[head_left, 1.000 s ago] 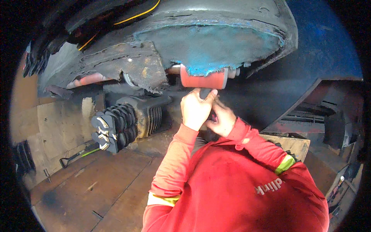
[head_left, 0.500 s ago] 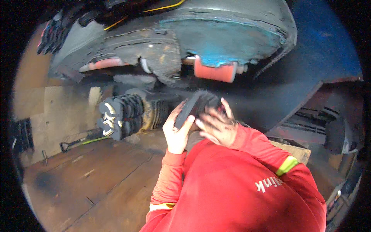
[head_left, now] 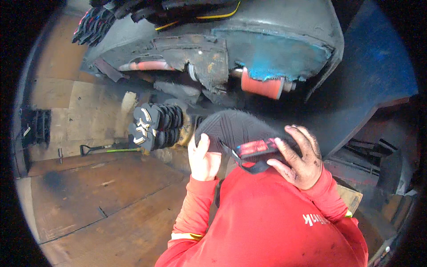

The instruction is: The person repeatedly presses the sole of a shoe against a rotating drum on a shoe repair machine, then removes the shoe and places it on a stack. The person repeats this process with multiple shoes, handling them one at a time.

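Observation:
In front of my chest I hold a black sandal [head_left: 238, 127] in both hands, its ridged face turned toward me. A strap [head_left: 258, 149] with pink and red colouring crosses it and sags in a loop below. My left hand [head_left: 205, 162] is closed on the sandal's left end, thumb on the near face. At the other end my right hand [head_left: 304, 162], smudged dark, grips the edge with thumb and fingers bent around it. Part of that end is hidden by the fingers.
Beyond the sandal stands a grey machine with a red-orange roller [head_left: 262, 83] and a second roller [head_left: 149, 65] at left. Black sandals with pale straps [head_left: 155, 127] are stacked at left. More dark footwear pieces [head_left: 178, 11] lie on top of the machine. A blue panel [head_left: 373, 58] rises at right.
The sandal has turned from edge-on to show its broad face and strap. My right hand, blurred before, has moved right to the sandal's end. The view has shifted slightly.

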{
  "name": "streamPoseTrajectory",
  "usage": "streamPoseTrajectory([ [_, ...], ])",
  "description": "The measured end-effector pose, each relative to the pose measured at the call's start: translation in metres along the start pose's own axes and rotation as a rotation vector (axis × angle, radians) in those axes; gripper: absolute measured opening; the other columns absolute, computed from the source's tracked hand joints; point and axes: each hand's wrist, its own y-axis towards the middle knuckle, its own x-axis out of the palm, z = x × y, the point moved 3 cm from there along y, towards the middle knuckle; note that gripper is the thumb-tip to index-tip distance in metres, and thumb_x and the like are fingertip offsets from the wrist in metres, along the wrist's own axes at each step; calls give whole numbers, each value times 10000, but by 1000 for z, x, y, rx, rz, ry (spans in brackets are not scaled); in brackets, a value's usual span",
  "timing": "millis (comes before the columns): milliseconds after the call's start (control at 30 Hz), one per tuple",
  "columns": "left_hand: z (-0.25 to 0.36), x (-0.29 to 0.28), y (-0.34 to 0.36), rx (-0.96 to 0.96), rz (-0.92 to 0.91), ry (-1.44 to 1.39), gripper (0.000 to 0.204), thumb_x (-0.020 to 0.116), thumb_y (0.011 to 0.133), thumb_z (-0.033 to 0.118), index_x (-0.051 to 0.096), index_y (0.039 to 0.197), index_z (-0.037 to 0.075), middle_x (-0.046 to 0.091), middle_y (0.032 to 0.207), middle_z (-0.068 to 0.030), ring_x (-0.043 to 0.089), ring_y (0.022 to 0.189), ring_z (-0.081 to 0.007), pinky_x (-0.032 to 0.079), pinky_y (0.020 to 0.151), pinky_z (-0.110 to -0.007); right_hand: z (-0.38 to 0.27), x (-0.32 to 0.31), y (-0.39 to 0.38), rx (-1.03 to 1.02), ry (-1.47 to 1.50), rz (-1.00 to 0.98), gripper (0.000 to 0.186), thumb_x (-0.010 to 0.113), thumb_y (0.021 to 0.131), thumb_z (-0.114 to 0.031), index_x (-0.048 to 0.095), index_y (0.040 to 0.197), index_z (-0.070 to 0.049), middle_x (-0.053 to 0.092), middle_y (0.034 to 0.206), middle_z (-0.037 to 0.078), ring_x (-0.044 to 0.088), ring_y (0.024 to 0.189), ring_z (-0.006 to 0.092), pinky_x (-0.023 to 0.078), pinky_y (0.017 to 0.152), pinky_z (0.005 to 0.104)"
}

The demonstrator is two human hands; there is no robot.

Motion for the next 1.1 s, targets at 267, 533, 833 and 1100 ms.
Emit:
streamPoseTrajectory([
  [267, 19, 26, -8, -166, -106, 107, 531, 710, 859, 21, 511, 1342, -73, 608, 1283, -133, 568, 1209, -217, 432, 1057, -360, 11, -14, 1, 222, 114, -186, 586, 702, 759, -97, 598, 1335, -136, 659, 989, 124, 664, 747, 338, 560, 640, 429],
  [533, 105, 62, 3, 42, -605, 974, 597, 741, 872, 233, 525, 1370, -16, 598, 1340, -185, 558, 1271, -281, 416, 1081, -392, -14, -44, 20, 79, 291, -141, 634, 803, 740, -151, 597, 1334, -65, 596, 760, 127, 613, 644, 319, 505, 595, 383],
  [833, 197, 108, 22, 544, -679, 945, 963, 887, 744, 266, 341, 1470, -52, 744, 953, -182, 690, 1038, -184, 523, 916, -325, -109, -95, 177, -205, 268, -362, 1051, 808, 777, -457, 238, 1548, -28, 660, 1093, 246, 675, 957, 395, 537, 835, 435],
  [1100, 272, -9, 60, 730, -151, 325, 485, 434, 1065, 369, 532, 1296, -46, 679, 1105, -215, 708, 937, -288, 582, 804, -387, -105, -136, 304, -49, 873, 223, 481, 678, 866, -148, 594, 1330, -51, 678, 1193, 93, 628, 1105, 177, 453, 1014, 301],
])
